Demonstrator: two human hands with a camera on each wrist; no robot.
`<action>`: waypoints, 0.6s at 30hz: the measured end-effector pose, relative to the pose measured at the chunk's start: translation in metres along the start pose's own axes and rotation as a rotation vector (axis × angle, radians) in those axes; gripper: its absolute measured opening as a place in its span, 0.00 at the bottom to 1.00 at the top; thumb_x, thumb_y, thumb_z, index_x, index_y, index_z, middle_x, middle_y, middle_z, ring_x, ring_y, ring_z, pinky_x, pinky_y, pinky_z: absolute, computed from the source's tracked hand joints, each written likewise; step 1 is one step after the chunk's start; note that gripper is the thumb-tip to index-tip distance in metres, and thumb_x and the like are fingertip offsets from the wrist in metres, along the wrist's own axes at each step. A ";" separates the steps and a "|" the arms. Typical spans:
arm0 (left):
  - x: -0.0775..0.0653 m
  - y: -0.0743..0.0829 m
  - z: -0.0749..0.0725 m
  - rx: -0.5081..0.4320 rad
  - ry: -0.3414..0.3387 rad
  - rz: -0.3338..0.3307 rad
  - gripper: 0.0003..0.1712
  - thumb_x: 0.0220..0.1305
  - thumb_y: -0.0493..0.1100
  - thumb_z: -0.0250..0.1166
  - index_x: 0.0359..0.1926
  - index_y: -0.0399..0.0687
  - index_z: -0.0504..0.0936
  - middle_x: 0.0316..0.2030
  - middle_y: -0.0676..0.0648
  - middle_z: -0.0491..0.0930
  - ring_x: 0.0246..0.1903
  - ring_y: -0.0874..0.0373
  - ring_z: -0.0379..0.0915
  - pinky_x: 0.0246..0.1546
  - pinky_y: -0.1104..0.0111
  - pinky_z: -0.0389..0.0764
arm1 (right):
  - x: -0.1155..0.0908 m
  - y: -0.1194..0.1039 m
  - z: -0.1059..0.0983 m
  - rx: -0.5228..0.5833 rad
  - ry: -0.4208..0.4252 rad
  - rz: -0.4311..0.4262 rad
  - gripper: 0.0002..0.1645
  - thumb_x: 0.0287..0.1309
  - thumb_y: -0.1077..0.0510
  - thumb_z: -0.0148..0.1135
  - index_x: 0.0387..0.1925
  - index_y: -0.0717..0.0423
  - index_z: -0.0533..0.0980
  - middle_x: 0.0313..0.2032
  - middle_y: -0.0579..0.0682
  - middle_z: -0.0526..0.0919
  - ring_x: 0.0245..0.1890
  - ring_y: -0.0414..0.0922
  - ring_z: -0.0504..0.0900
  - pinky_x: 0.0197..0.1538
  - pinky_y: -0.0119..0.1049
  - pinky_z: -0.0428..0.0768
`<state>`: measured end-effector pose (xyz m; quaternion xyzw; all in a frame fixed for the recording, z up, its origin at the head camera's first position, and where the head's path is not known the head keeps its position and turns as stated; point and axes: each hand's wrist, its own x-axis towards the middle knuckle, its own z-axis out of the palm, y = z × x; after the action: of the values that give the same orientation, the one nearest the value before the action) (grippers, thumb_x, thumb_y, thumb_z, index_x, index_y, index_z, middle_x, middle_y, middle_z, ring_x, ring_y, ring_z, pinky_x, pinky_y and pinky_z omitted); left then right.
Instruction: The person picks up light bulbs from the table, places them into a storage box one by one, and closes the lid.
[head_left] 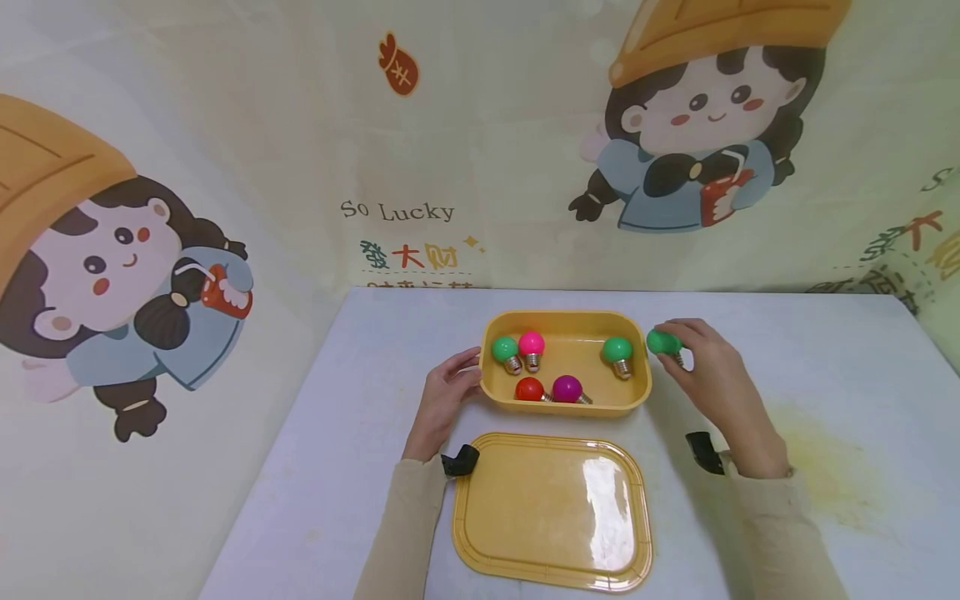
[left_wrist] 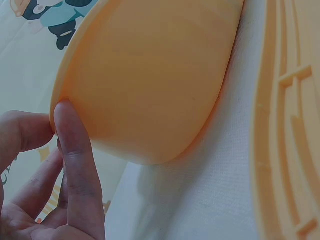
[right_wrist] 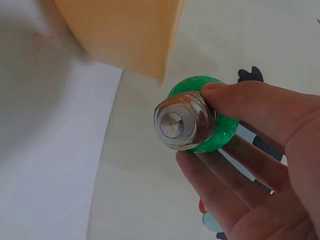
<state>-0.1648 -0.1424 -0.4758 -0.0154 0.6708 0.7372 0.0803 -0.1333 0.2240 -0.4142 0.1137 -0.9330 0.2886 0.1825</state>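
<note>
Green bulb (head_left: pixel 663 342): probably light and rigid, with a globe that could be slippery and may crack if squeezed hard; best held lightly round the globe near the metal screw base (right_wrist: pixel 175 125).
Yellow box (head_left: pixel 573 354): looks like thin, fairly stiff plastic, easy to steady by its end rim.
Right hand (head_left: pixel 708 362): thumb and fingers drawn in to the bulb's width, pinching it with the screw base exposed.
Bulb's place: between the right fingertips, just beside the box's right end and outside its rim.
Left hand (head_left: pixel 448 392): thumb and fingers nearly together, gripping the box's left end at the rim.
Loose bulbs: inside the box, left of the right fingers; the nearest is another green one (head_left: pixel 617 350).
Flat yellow tray (head_left: pixel 536 517): on the bench (head_left: pixel 360 417), nearer the person than either hand's fingers.
</note>
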 end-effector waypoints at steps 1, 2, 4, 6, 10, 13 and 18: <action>0.000 0.000 0.000 0.004 0.003 -0.002 0.22 0.68 0.36 0.63 0.62 0.45 0.78 0.57 0.39 0.77 0.48 0.51 0.80 0.44 0.69 0.85 | 0.000 -0.001 0.000 0.002 0.002 -0.008 0.23 0.51 0.71 0.72 0.51 0.67 0.78 0.51 0.64 0.78 0.49 0.62 0.78 0.49 0.62 0.80; 0.000 0.000 0.000 0.006 0.005 -0.004 0.22 0.68 0.37 0.63 0.62 0.45 0.78 0.57 0.39 0.77 0.48 0.51 0.80 0.44 0.69 0.85 | 0.001 -0.003 0.001 0.005 0.006 -0.017 0.23 0.50 0.71 0.72 0.51 0.67 0.78 0.51 0.64 0.78 0.49 0.62 0.78 0.49 0.62 0.80; 0.000 0.000 0.000 0.007 0.008 -0.005 0.22 0.67 0.37 0.63 0.61 0.45 0.78 0.57 0.40 0.77 0.48 0.51 0.80 0.44 0.69 0.85 | 0.001 -0.005 0.002 0.008 0.011 -0.032 0.23 0.50 0.71 0.72 0.50 0.67 0.78 0.51 0.63 0.78 0.49 0.61 0.79 0.49 0.62 0.80; 0.000 0.000 0.000 0.005 0.009 -0.005 0.22 0.67 0.37 0.63 0.61 0.45 0.78 0.57 0.40 0.78 0.49 0.50 0.80 0.45 0.69 0.85 | 0.002 -0.007 0.003 0.010 0.008 -0.041 0.24 0.50 0.71 0.72 0.50 0.67 0.78 0.51 0.63 0.78 0.50 0.61 0.79 0.50 0.61 0.80; 0.001 -0.001 0.000 -0.005 0.004 -0.006 0.22 0.68 0.36 0.63 0.62 0.44 0.77 0.57 0.39 0.77 0.50 0.50 0.80 0.44 0.69 0.85 | 0.004 -0.013 0.007 0.011 -0.031 -0.028 0.24 0.51 0.70 0.72 0.52 0.67 0.77 0.52 0.62 0.78 0.52 0.61 0.78 0.52 0.61 0.80; 0.001 -0.001 -0.001 -0.006 0.005 -0.012 0.23 0.68 0.36 0.63 0.63 0.44 0.77 0.57 0.38 0.77 0.49 0.50 0.80 0.44 0.69 0.85 | 0.005 -0.017 0.008 0.008 -0.064 -0.013 0.25 0.51 0.69 0.72 0.53 0.67 0.77 0.53 0.63 0.77 0.54 0.62 0.77 0.53 0.61 0.79; 0.002 -0.001 -0.001 -0.004 0.011 -0.020 0.23 0.67 0.37 0.64 0.62 0.44 0.77 0.57 0.39 0.77 0.48 0.52 0.80 0.44 0.68 0.85 | 0.008 -0.023 0.012 0.014 -0.092 -0.033 0.26 0.51 0.70 0.72 0.53 0.67 0.77 0.54 0.63 0.78 0.54 0.63 0.77 0.55 0.61 0.78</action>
<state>-0.1670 -0.1427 -0.4772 -0.0265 0.6695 0.7376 0.0838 -0.1362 0.1973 -0.4091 0.1433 -0.9364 0.2866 0.1431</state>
